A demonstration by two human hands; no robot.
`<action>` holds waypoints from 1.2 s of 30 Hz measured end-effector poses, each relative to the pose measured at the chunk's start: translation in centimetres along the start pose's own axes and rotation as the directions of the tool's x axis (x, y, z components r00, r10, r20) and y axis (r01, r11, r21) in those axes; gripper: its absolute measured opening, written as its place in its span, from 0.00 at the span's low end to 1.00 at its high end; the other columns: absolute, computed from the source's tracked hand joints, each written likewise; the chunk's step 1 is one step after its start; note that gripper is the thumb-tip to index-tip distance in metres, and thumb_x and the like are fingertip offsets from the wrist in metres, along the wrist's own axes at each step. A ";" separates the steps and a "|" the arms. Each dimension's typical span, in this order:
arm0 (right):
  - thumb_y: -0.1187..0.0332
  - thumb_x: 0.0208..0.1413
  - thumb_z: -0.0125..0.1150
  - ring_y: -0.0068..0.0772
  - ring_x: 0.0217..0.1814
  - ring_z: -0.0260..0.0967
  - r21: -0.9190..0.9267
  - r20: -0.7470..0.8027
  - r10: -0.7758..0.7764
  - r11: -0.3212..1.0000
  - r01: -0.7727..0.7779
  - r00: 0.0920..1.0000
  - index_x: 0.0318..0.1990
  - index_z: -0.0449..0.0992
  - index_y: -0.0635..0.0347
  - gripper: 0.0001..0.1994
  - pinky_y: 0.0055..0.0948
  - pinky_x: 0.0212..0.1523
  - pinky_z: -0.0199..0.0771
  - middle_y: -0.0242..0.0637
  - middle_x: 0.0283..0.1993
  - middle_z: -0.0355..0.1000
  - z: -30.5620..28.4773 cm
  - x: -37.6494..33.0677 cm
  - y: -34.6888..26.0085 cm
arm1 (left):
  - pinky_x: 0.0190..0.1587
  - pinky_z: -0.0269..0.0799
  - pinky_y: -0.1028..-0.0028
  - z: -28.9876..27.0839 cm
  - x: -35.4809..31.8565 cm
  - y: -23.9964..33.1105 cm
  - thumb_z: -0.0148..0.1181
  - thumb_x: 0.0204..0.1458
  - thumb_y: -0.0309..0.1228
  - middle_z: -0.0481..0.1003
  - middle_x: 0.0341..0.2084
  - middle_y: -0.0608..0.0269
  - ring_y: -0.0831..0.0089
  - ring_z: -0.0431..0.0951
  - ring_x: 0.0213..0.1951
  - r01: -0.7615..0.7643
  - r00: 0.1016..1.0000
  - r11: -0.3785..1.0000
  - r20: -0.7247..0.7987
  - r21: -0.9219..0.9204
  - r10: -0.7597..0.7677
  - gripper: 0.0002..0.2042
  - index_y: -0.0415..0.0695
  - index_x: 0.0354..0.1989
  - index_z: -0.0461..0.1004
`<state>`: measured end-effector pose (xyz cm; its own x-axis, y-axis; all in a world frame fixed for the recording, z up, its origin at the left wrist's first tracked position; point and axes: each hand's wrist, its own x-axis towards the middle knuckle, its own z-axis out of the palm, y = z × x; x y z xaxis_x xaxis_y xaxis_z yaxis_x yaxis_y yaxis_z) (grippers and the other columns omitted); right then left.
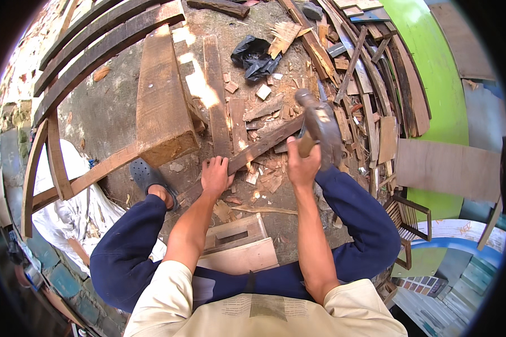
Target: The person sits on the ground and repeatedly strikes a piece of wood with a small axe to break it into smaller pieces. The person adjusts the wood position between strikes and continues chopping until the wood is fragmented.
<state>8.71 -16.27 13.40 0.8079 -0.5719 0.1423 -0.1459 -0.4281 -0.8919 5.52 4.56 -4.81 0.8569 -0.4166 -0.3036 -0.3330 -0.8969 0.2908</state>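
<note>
My left hand (215, 178) presses on the near end of a dark wooden strip (267, 147), its fingers bent over the wood. The strip slants away to the right across the littered ground. In my right hand (303, 168) is a hammer, closed in the fist by its pale wooden handle (306, 145). The hammer's dark head is raised beyond the hand and smeared by motion, over the strip's far end. Behind it, a dark shoe is partly covered. Longer flat boards (213, 92) lie just beyond my left hand.
A thick wooden beam (162, 95) and a slatted wooden frame (95, 33) stand at left. A black plastic bag (256, 58) lies among wood scraps. Stacked planks (371, 73) line a green panel (433, 73) at right. A low wooden piece (239, 253) sits between my legs.
</note>
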 end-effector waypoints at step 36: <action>0.68 0.49 0.60 0.37 0.21 0.72 -0.442 0.088 0.948 0.311 -0.841 0.305 0.36 0.79 0.73 0.13 0.38 0.17 0.70 0.45 0.25 0.74 -4.0 -17.2 19.6 | 0.58 0.63 0.54 -0.3 0.8 -0.3 0.65 0.44 0.60 0.73 0.46 0.56 0.59 0.71 0.54 0.056 0.997 0.992 -0.053 -0.111 -0.062 0.35 0.46 0.54 0.71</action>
<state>-10.37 -17.60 -4.78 0.1582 -0.5191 -0.8400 -0.9775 0.0380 -0.2075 6.39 4.50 -4.86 0.8953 -0.3520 -0.2729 -0.2391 -0.8968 0.3724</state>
